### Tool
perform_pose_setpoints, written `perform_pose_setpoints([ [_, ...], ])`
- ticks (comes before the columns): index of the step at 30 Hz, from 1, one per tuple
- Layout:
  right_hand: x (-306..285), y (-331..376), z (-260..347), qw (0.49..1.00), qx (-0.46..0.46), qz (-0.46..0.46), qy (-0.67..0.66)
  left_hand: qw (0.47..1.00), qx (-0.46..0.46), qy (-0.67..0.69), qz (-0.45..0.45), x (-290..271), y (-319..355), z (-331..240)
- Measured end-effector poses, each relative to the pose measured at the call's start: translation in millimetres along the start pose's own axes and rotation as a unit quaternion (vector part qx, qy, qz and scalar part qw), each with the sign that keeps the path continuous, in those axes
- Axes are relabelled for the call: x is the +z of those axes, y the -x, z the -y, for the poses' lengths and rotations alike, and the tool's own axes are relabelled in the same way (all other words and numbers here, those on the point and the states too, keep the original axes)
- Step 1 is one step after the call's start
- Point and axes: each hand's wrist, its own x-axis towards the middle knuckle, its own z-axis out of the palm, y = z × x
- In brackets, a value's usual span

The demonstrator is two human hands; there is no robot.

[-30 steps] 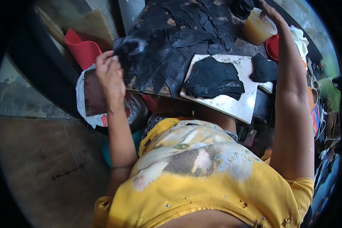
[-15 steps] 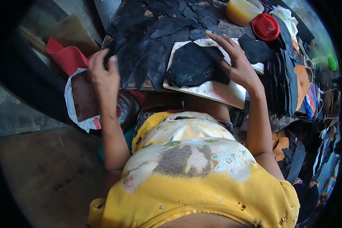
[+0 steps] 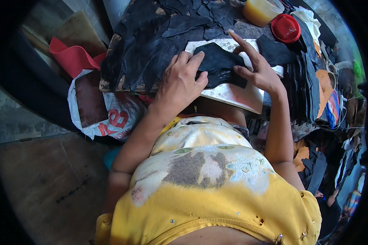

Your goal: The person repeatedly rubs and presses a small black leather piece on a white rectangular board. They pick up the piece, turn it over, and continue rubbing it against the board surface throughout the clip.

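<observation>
Left hand (image 3: 180, 81) has crossed from the far-left pile onto the black leather piece (image 3: 218, 65); right hand (image 3: 255, 67) stays on it. Both lie flat, fingers spread, gripping nothing. Piece lies between them on the white board (image 3: 233, 96), long axis left-right.

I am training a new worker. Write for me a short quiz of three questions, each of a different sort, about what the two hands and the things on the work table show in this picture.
1. True or false: both hands rest on the black piece that lies on the white board.
2. Which thing stands beside the red lid?
A. a blue bucket
B. a tub of yellow-orange paste
C. a pair of scissors
3. Fill in: the left hand lies ____ on the black piece, fingers spread, gripping no tool.

Key
1. True; the right hand touches it with its fingers.
2. B
3. flat
</observation>
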Motion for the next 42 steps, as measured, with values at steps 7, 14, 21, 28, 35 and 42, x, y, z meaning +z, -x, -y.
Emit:
perform_pose_setpoints([
  [7, 1.3, 14.7, 11.4, 0.998, -0.032, 0.02, 0.052, 0.998, 0.038, 0.029, 0.033, -10.2, 5.8, 6.4],
  [14, 9.2, 24.7, 14.9, 0.989, -0.079, -0.031, 0.125, 0.994, 0.079, 0.042, 0.056, -13.8, 6.0, 9.3],
  [21, 14.6, 29.6, 11.5, 0.987, -0.104, -0.067, 0.099, 0.993, 0.103, 0.007, 0.05, -10.7, 10.6, 5.7],
  [28, 14.4, 12.4, 7.6, 0.968, -0.076, -0.087, 0.223, 0.997, 0.047, -0.053, -0.026, 16.7, 6.0, -4.9],
  [35, 32.0, 17.6, 5.7, 0.967, -0.077, -0.201, 0.136, 1.0, 0.011, 0.002, 0.017, 5.7, -2.8, -11.6],
  [42, 45.4, 19.5, -8.2, 0.94, -0.015, -0.21, 0.267, 0.993, 0.12, -0.009, 0.018, -6.8, -30.8, 14.6],
])
